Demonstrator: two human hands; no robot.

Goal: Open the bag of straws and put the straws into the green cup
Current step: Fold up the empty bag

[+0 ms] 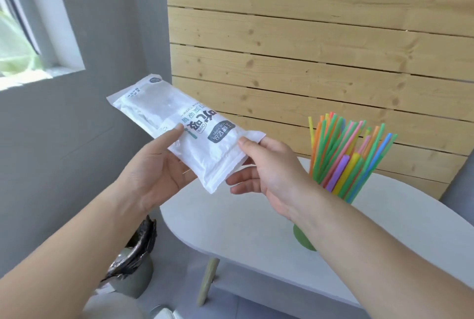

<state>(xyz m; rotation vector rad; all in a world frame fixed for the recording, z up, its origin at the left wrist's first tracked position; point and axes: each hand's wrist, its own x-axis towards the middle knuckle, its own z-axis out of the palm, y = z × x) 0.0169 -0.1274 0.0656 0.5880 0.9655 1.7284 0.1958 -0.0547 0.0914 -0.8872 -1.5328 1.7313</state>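
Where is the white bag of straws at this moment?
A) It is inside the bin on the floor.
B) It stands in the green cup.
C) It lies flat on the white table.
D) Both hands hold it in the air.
D: the left hand and the right hand each grip the near end of the white bag, thumb on top, and it is raised above the white table, not touching it.
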